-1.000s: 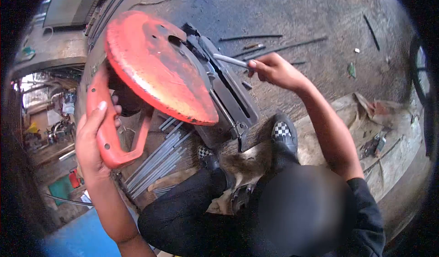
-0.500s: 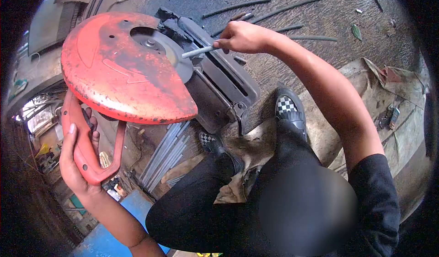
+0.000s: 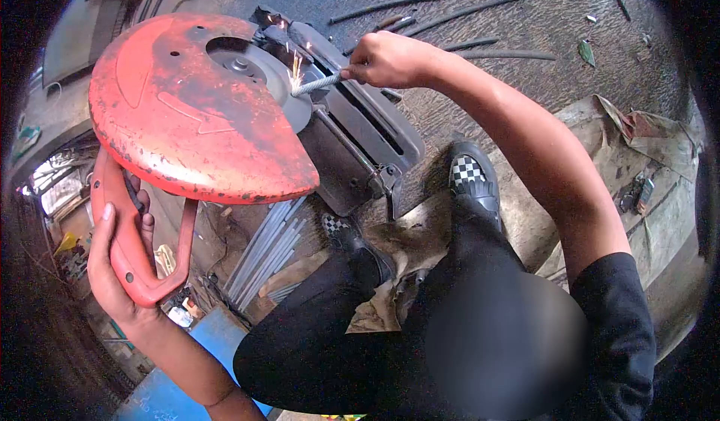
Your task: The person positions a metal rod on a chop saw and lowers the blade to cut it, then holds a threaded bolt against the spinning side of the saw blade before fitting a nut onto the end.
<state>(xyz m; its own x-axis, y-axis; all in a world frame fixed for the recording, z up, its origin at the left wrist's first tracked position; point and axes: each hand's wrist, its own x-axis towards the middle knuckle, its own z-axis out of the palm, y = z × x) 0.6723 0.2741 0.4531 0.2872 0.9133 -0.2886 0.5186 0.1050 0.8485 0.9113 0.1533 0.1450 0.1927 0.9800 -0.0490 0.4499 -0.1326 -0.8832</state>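
My left hand (image 3: 120, 260) is wrapped round the red handle (image 3: 124, 233) of a cut-off saw. Its worn red guard (image 3: 187, 113) covers much of the grey disc (image 3: 259, 72). Between the fingers of my right hand (image 3: 379, 61) is a threaded metal rod (image 3: 319, 84), its far end touching the edge of the disc. Sparks (image 3: 297, 68) rise from that contact. Under the disc lies the saw's dark metal base (image 3: 367, 132).
Dark rods (image 3: 472, 14) lie on the rough ground past my right hand. Grey metal strips (image 3: 266, 248) are stacked near my shoes (image 3: 472, 173). A dirty cloth (image 3: 660, 151) spreads at the right, and a blue surface (image 3: 180, 376) shows at lower left.
Sparks have appeared where the rod meets the disc. The guard, the handle and my left hand have shifted slightly left. My right hand and the rod have also moved a little left.
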